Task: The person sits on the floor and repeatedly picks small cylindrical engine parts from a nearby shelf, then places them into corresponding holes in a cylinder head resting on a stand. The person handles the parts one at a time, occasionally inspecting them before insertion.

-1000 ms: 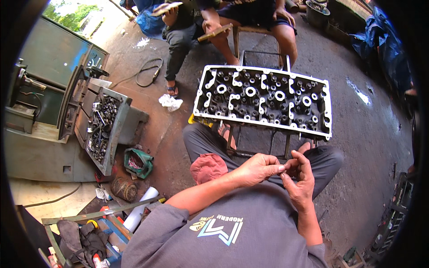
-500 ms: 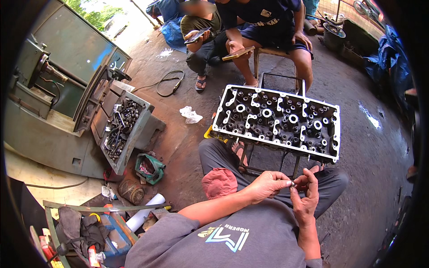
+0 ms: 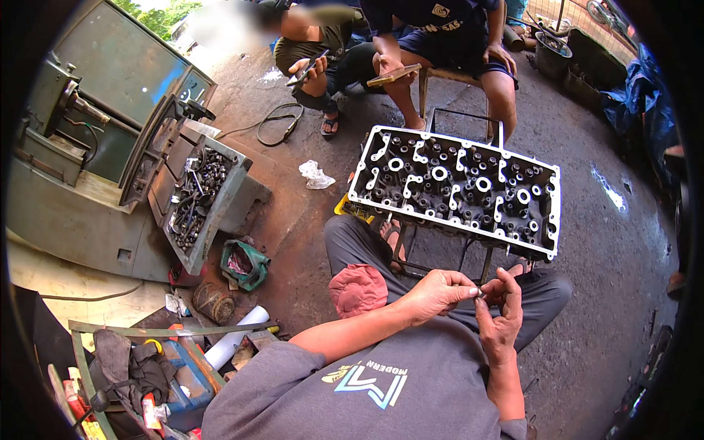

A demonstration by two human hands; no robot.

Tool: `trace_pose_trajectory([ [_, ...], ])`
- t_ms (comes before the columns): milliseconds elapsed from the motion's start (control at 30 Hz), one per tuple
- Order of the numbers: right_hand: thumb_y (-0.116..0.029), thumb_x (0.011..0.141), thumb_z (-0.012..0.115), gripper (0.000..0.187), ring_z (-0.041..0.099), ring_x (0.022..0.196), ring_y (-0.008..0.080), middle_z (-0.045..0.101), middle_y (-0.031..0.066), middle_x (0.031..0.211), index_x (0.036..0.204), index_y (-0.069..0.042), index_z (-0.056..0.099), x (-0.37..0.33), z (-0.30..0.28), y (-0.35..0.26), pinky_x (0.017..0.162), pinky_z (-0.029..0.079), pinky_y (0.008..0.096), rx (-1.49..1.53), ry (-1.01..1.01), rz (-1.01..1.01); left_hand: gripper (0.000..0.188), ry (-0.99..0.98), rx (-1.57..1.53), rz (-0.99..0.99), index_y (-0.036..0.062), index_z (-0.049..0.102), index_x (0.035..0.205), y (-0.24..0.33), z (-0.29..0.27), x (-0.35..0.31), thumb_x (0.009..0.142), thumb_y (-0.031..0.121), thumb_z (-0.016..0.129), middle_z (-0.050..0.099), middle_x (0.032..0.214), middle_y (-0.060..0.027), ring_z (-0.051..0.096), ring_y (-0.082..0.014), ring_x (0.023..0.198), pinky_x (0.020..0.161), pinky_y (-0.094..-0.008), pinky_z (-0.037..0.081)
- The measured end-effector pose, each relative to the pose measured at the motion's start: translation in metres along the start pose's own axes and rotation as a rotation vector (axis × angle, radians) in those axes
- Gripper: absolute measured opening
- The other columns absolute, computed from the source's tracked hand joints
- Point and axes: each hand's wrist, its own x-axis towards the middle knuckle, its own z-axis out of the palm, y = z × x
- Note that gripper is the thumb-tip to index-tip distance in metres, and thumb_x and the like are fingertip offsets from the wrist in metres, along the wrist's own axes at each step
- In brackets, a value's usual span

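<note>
In front of my lap, my left hand [image 3: 442, 295] and my right hand [image 3: 500, 317] meet, fingertips pinched together on a small shiny metal piece [image 3: 480, 293]. Its exact kind is too small to make out, and fingers cover part of it. Just beyond my hands, an engine cylinder head [image 3: 454, 192] rests on a dark metal frame stand [image 3: 411, 273]. Its white-edged top faces up, with valve springs and round holes in dark recesses. Neither hand touches it. A crumpled red cloth [image 3: 358, 291] lies by my left thigh.
At left stands a grey-green machine [image 3: 81, 227] beside a metal tray [image 3: 207, 246] heaped with small engine parts. A cut green container [image 3: 246, 264] and a blue toolbox [image 3: 187, 385] sit lower left. Two people face me beyond the cylinder head, one holding a phone [image 3: 306, 67].
Both hands keep their pinch on the small metal piece, with slight finger shifts. The person at far left has leaned left, and the phone has moved left and lower. My view has shifted slightly.
</note>
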Motion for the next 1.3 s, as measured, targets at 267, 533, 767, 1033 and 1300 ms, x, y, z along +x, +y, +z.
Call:
trace_pose_trajectory([
  [267, 0.000, 0.085, 0.061, 0.056, 0.051, 0.084, 0.0109, 0.057, 0.0032, 0.099, 0.138, -0.003, 0.044, 0.008, -0.054, 0.023, 0.076, 0.041, 0.0228, -0.254, 0.189, -0.032, 0.020, 0.113, 0.257, 0.267, -0.0003, 0.069, 0.095, 0.008, -0.009, 0.010, 0.087, 0.018, 0.071, 0.064, 0.077, 0.0008, 0.053, -0.0044, 0.067, 0.059, -0.0224, 0.043],
  [533, -0.012, 0.091, 0.060, 0.042, 0.058, 0.077, 0.0130, 0.064, 0.0034, 0.093, 0.131, -0.007, 0.051, 0.011, -0.163, 0.166, 0.071, 0.049, 0.0289, -0.632, 0.783, 0.223, 0.019, 0.550, 1.306, 0.616, 0.0022, 0.071, 0.093, 0.091, -0.085, 0.050, 0.083, 0.018, 0.069, 0.068, 0.086, -0.0122, 0.067, -0.0237, 0.081, 0.075, -0.0345, 0.052],
  [767, -0.014, 0.089, 0.059, 0.036, 0.061, 0.075, 0.0150, 0.066, 0.0041, 0.090, 0.124, -0.007, 0.057, 0.011, -0.159, 0.168, 0.070, 0.050, 0.0313, -0.750, 0.820, 0.251, 0.021, 0.641, 1.880, 0.369, 0.0080, 0.072, 0.093, 0.130, -0.103, 0.107, 0.081, 0.024, 0.065, 0.069, 0.093, -0.0153, 0.066, -0.0321, 0.091, 0.082, -0.0428, 0.051],
  [1033, -0.013, 0.088, 0.060, 0.034, 0.061, 0.074, 0.0144, 0.067, 0.0050, 0.092, 0.121, -0.006, 0.059, 0.015, -0.156, 0.165, 0.070, 0.050, 0.0301, -0.763, 0.835, 0.241, 0.020, 0.562, 1.969, 0.266, 0.0103, 0.073, 0.091, 0.130, -0.126, 0.123, 0.078, 0.025, 0.069, 0.070, 0.086, -0.0152, 0.067, -0.0324, 0.088, 0.079, -0.0433, 0.052],
  [1300, -0.012, 0.089, 0.059, 0.032, 0.062, 0.076, 0.0169, 0.067, 0.0077, 0.094, 0.121, -0.005, 0.059, 0.014, -0.158, 0.170, 0.070, 0.050, 0.0305, -0.775, 0.829, 0.218, 0.018, 0.531, 2.081, 0.255, 0.0065, 0.071, 0.081, 0.129, -0.134, 0.139, 0.075, 0.024, 0.071, 0.069, 0.083, -0.0153, 0.067, -0.0319, 0.087, 0.076, -0.0437, 0.053],
])
